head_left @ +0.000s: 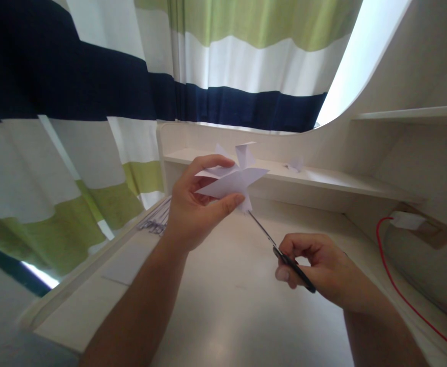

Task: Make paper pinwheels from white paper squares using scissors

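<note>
Paper (229,184), white and folded into several pointed flaps, is at the centre of the frame, raised above the desk (246,300). We pinch it in our left hand (198,204), thumb on the near face and fingers curled behind and over the top. From lower right of centre, our right hand (322,265) grips dark-handled scissors (292,265), their slim blades slanting up to the paper's lower tip; whether they touch it, we cannot tell.

Behind the paper, a pale ledge (330,179) crosses the frame, bearing a small white piece (295,164) right of centre. Left of our left wrist, we see a bundle of thin dark strands (156,224), with a flat white sheet (126,265) nearer us. A red cable (387,272) runs from a white plug (406,220) down the right edge. Striped curtains (108,79) in navy, white and green fill the upper left.
</note>
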{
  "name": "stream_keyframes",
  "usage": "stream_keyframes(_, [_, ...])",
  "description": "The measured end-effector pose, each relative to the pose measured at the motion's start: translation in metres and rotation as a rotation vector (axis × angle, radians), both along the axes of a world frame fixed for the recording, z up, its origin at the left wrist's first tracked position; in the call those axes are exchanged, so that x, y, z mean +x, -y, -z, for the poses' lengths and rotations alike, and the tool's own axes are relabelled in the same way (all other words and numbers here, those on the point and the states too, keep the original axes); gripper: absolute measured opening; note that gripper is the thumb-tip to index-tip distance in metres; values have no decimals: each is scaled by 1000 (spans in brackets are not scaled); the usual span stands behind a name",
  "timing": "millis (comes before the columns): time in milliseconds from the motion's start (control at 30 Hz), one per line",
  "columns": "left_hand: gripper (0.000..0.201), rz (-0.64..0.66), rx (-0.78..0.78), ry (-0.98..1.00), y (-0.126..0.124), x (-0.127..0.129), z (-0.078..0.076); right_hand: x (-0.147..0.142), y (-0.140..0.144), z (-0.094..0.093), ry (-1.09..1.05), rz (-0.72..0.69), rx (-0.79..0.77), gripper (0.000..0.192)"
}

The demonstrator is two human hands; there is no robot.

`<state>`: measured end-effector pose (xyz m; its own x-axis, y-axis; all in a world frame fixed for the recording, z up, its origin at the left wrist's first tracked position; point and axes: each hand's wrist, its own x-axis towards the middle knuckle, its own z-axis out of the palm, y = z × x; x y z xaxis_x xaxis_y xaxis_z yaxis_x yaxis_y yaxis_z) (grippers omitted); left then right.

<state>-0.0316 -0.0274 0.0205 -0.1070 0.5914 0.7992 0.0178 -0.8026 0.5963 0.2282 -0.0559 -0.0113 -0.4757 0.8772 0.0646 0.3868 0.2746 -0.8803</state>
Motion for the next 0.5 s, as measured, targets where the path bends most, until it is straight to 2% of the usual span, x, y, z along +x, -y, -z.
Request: stream_keyframes(500, [47, 2, -22, 14, 1, 1, 1, 0, 0, 2, -22, -2, 3, 30])
